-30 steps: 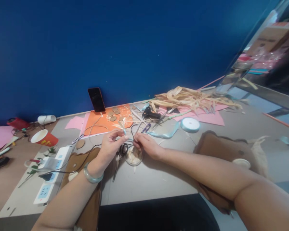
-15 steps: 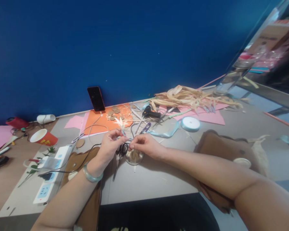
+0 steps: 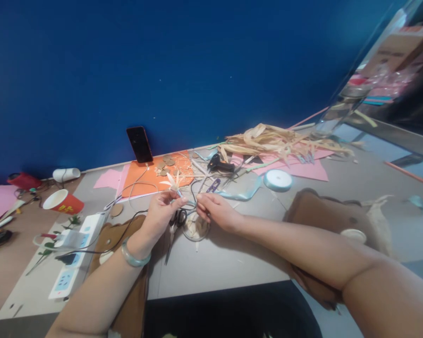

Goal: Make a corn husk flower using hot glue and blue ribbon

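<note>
My left hand (image 3: 165,206) is closed in a pinch on a small pale husk flower (image 3: 172,180), its petals pointing up and some light blue at its base. My right hand (image 3: 216,211) pinches a thin light blue ribbon (image 3: 189,203), which runs across to the flower's base; its end is hidden by the fingers. Just under the hands lie black-handled scissors (image 3: 176,223), blades toward me. Beside them a round clear dish (image 3: 196,228) holds pale husk pieces, partly covered by my right hand.
Farther back are a black glue gun (image 3: 220,164), a ribbon spool (image 3: 278,180), a heap of dried husks (image 3: 264,139) and orange paper (image 3: 139,180). A phone (image 3: 140,144) leans on the blue wall. At left stand a power strip (image 3: 78,256) with cables and a tipped paper cup (image 3: 64,202).
My right hand has moved slightly up and to the right, away from my left hand, widening the gap with the ribbon between them. The left hand stays nearly in place, holding the flower.
</note>
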Action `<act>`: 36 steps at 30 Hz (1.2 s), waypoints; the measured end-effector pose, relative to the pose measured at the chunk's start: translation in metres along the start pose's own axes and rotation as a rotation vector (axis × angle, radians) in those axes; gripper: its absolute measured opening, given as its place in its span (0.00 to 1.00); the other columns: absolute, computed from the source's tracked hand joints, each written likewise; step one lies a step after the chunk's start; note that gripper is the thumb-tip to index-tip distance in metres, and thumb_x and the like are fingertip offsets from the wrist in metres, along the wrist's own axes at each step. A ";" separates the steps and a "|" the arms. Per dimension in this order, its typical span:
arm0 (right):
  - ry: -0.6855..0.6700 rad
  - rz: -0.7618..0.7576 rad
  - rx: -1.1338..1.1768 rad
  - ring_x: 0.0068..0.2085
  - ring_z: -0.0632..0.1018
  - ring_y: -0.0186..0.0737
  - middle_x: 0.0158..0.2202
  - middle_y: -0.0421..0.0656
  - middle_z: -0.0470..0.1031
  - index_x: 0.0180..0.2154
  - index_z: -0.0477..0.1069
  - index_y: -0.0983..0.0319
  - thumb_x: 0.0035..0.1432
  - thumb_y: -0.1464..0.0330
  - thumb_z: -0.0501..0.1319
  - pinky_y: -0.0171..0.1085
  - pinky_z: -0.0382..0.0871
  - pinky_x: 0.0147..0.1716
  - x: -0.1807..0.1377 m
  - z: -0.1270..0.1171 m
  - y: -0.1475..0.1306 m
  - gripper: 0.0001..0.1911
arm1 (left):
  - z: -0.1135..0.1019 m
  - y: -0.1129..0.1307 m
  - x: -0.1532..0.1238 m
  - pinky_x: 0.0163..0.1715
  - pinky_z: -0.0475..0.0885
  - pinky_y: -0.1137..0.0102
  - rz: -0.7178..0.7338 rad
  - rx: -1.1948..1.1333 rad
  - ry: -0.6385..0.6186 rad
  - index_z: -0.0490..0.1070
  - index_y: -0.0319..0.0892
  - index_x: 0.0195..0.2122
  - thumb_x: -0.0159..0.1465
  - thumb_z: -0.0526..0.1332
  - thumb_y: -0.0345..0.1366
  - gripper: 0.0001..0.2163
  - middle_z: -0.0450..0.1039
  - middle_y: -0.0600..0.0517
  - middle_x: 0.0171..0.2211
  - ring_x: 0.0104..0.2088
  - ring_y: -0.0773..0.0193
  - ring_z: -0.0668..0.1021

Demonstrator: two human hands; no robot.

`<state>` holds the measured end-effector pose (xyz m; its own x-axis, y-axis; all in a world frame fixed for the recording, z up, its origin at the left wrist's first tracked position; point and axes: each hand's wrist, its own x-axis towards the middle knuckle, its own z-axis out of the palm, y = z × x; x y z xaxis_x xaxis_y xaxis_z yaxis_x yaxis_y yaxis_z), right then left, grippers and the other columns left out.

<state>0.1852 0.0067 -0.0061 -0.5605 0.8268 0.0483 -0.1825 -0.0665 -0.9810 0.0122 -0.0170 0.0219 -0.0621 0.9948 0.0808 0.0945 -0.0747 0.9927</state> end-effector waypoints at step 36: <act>0.092 -0.047 0.053 0.23 0.70 0.30 0.20 0.36 0.70 0.25 0.66 0.63 0.50 0.58 0.67 0.32 0.62 0.25 0.001 0.001 -0.015 0.17 | 0.007 0.008 -0.008 0.30 0.67 0.72 -0.151 -0.047 -0.285 0.77 0.39 0.26 0.56 0.67 0.42 0.10 0.76 0.51 0.25 0.26 0.67 0.73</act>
<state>0.1864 0.0076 0.0087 -0.4743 0.8773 0.0738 -0.2502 -0.0539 -0.9667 0.0202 -0.0249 0.0285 0.2097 0.9736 -0.0898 0.0587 0.0792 0.9951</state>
